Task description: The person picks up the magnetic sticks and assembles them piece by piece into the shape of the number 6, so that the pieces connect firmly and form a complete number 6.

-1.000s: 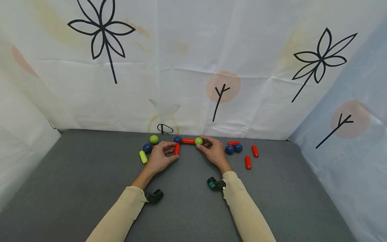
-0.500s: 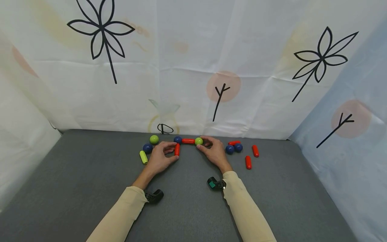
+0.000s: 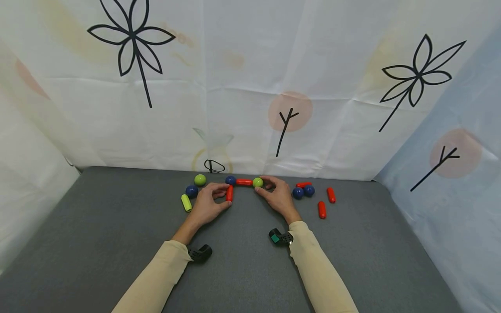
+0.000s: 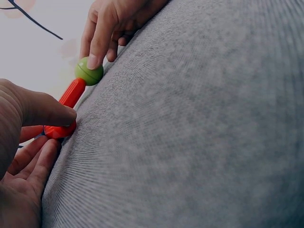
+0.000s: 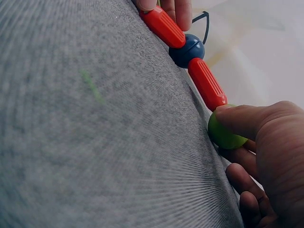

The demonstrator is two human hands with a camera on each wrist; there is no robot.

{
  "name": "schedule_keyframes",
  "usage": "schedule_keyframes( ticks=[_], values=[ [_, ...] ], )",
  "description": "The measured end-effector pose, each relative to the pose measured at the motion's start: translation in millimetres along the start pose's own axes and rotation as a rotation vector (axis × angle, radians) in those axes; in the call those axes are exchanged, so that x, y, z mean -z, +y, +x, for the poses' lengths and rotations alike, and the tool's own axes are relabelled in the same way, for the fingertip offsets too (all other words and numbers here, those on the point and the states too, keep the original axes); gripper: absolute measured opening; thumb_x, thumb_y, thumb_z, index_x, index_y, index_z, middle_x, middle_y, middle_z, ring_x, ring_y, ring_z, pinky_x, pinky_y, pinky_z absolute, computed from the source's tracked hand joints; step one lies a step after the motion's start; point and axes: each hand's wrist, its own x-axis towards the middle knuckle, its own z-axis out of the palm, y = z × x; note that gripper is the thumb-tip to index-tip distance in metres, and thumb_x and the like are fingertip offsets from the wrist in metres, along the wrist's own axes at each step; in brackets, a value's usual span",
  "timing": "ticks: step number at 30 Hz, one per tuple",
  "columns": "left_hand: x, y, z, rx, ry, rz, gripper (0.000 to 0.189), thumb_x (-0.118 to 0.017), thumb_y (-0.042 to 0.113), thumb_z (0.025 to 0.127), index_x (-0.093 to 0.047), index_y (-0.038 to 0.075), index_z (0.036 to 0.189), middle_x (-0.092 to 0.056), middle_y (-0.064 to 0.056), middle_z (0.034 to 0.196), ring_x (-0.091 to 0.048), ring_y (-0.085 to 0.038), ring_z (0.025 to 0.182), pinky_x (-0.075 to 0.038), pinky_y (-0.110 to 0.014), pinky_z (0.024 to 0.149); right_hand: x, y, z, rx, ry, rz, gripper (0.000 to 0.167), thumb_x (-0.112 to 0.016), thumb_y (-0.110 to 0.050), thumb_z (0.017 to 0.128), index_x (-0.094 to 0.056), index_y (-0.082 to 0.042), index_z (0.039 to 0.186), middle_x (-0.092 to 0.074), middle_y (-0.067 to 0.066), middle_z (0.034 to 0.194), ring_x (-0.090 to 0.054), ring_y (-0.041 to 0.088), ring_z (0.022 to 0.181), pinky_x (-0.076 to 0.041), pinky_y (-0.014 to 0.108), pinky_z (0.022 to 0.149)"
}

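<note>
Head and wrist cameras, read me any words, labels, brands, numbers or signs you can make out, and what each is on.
None: no text can be read in any view.
Red rods, blue ball, green ball: no lettering shows.
Cloth backdrop: flower drawings and twig drawings; the looped black mark is no clear letter.
Green patch on the right wrist device: too small to tell.

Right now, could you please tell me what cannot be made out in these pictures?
- Left wrist view: the corner blue ball, mostly hidden by the left hand and the held red rod.
- Right wrist view: part of the held green ball, covered by the right hand; most of the left hand, cut off by the top edge.
- Head view: the back red rod's near side, hidden by two blue balls.
</note>
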Motion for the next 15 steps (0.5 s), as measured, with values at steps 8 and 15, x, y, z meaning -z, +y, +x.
schedule_keyframes(
  ticks=[8, 15],
  values=[
    [0.4, 0.2, -0.3, 0.004, -0.003, -0.002, 0.050, -0.079, -0.008, 0.082, -0.063, -0.007, 0.129, -0.059, -0.022, 0.125, -0.062, -0.035, 0.113, -0.051, -0.037, 0.097, -0.6, 1.2, 0.2, 0.009, 0.004, 0.002, 0.043, -0.083, -0.020, 0.087, -0.072, -0.009, 0.127, -0.072, 0.011, 0.108, -0.064, 0.026, 0.093, -0.048, 0.042, 0.082],
    [0.5, 0.4, -0.5, 0.006, -0.005, 0.003, 0.050, -0.079, -0.007, 0.083, -0.063, -0.007, 0.130, -0.059, -0.022, 0.125, -0.063, -0.034, 0.113, -0.051, -0.038, 0.097, -1.4, 2.4, 1.4, 0.005, 0.007, 0.006, 0.042, -0.083, -0.020, 0.087, -0.072, -0.010, 0.127, -0.072, 0.010, 0.107, -0.063, 0.026, 0.093, -0.047, 0.042, 0.083]
  ],
)
